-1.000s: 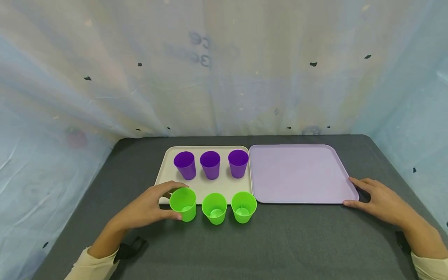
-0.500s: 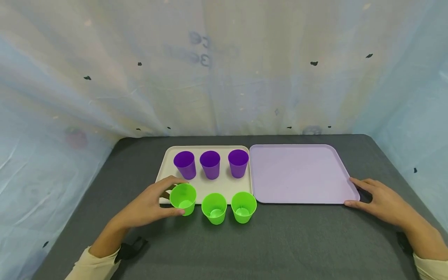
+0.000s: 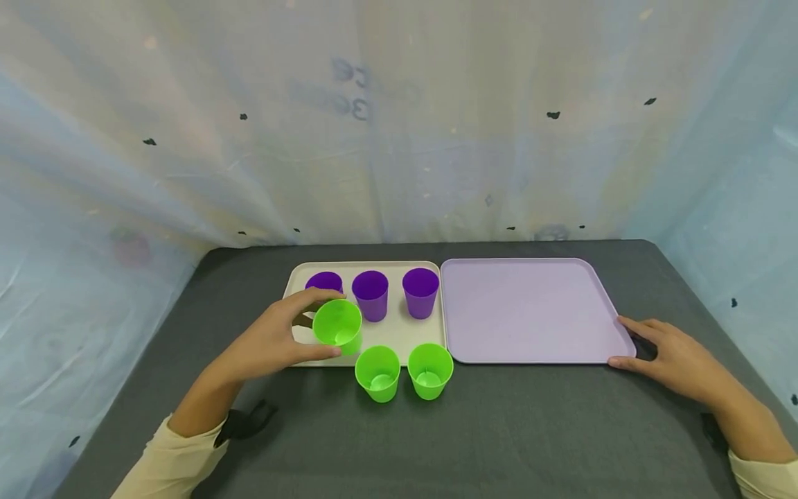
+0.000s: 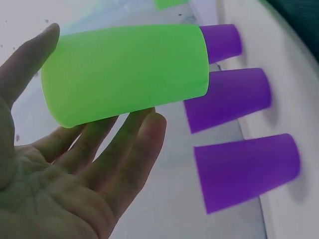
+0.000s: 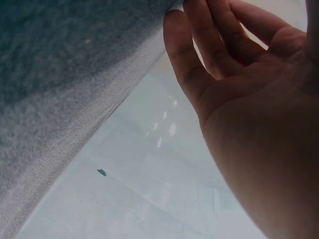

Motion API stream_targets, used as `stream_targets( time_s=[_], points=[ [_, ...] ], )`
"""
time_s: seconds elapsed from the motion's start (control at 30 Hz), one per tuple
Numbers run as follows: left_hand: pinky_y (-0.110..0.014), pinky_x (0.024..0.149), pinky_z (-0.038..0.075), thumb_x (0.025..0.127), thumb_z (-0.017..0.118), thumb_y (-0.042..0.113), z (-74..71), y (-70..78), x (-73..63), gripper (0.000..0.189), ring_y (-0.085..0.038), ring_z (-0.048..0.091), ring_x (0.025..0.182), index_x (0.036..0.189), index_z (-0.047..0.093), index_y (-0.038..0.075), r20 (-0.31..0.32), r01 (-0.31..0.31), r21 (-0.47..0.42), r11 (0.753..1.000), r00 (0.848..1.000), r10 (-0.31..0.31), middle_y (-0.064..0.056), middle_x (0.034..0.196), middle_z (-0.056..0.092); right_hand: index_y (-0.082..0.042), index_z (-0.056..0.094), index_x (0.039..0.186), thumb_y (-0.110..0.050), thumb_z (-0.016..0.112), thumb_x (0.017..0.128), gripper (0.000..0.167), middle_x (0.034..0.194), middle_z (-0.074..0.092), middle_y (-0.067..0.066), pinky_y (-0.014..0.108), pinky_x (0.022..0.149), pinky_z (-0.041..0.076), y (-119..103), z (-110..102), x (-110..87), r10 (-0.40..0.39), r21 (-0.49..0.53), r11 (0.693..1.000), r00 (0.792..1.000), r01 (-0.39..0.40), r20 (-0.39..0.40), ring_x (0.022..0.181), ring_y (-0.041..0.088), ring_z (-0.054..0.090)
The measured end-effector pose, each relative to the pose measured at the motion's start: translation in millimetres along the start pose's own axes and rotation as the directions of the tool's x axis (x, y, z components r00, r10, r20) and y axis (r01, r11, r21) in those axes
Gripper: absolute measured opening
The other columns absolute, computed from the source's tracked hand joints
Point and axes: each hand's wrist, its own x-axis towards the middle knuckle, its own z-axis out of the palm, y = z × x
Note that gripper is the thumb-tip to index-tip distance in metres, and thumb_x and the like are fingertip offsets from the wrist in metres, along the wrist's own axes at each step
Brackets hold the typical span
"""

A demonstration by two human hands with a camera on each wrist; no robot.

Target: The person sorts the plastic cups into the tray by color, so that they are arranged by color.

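My left hand [image 3: 271, 339] grips a green cup [image 3: 337, 328] between thumb and fingers, mouth up, over the front left part of the cream tray [image 3: 399, 338]. In the left wrist view the same green cup [image 4: 127, 74] appears side-on, raised off the tray. Behind it stands a purple cup [image 3: 324, 279], partly hidden by the hand. Two more green cups [image 3: 377, 373] [image 3: 430, 371] stand at the cream tray's front edge. My right hand [image 3: 676, 357] rests at the right front corner of the lavender tray [image 3: 530, 312], its fingers loosely bent.
Two other purple cups [image 3: 370, 295] [image 3: 420, 293] share the cream tray's back row. The lavender tray sits against the cream tray's right side. Dark grey cloth [image 3: 474, 436] covers the table, and pale sheeting [image 3: 424, 138] hangs behind and at both sides.
My left hand has lifted the leftmost green cup from the front row and carried it forward over the cream tray. The right hand has stayed at the lavender tray's corner.
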Motion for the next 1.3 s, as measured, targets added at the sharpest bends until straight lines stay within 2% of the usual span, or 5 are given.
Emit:
stream_targets(
  time_s=[0.3,0.47,0.87,1.13,1.3],
  points=[
    [-0.029,0.092,0.052,0.078,0.086,0.035,-1.2,23.6,19.4,0.067,-0.009,0.059,0.106,0.136,0.054,0.028,-0.015,-0.057,-0.018,0.998,0.998,0.056,0.01,0.122,0.06,0.004,0.047,0.145,-0.053,0.076,0.082,0.09,0.127,0.056,0.032,0.064,0.082,0.047,2.0,0.9,0.0,-0.018,0.01,1.0,1.0,0.018,0.001,0.112,0.05,0.056],
    [-0.033,0.095,0.053,0.078,0.087,0.031,2.0,39.1,33.6,0.069,-0.011,0.059,0.11,0.138,0.054,0.029,-0.02,-0.075,-0.025,0.997,0.997,0.075,0.011,0.123,0.06,0.004,0.046,0.145,-0.053,0.076,0.082,0.09,0.128,0.055,0.032,0.064,0.082,0.047,2.6,3.9,1.1,-0.026,0.02,0.999,1.0,0.026,-0.002,0.112,0.051,0.056],
    [-0.033,0.098,0.054,0.079,0.086,0.025,15.3,53.0,90.0,0.07,-0.015,0.058,0.121,0.141,0.053,0.021,0.026,-0.137,-0.11,0.984,0.99,0.141,0.006,0.134,0.059,0.004,0.046,0.145,-0.051,0.077,0.082,0.089,0.126,0.056,0.031,0.062,0.081,0.047,5.7,3.8,0.5,-0.028,0.022,0.999,1.0,0.029,-0.012,0.11,0.049,0.056],
    [-0.034,0.097,0.054,0.077,0.087,0.025,24.2,61.2,120.6,0.067,-0.012,0.065,0.109,0.136,0.056,0.02,0.038,-0.145,-0.138,0.98,0.988,0.151,0.006,0.119,0.066,0.004,0.046,0.145,-0.052,0.076,0.083,0.09,0.128,0.055,0.032,0.063,0.081,0.047,5.4,4.1,1.4,-0.017,0.017,1.0,1.0,0.017,-0.004,0.112,0.051,0.055],
    [-0.033,0.096,0.055,0.076,0.087,0.027,27.8,67.2,141.5,0.067,-0.014,0.062,0.114,0.135,0.056,0.018,0.059,-0.17,-0.149,0.974,0.982,0.18,0.005,0.124,0.063,0.004,0.046,0.145,-0.053,0.076,0.082,0.09,0.127,0.055,0.032,0.064,0.081,0.047,7.6,3.8,2.2,-0.019,0.009,1.0,1.0,0.019,-0.007,0.111,0.051,0.055]
  ],
)
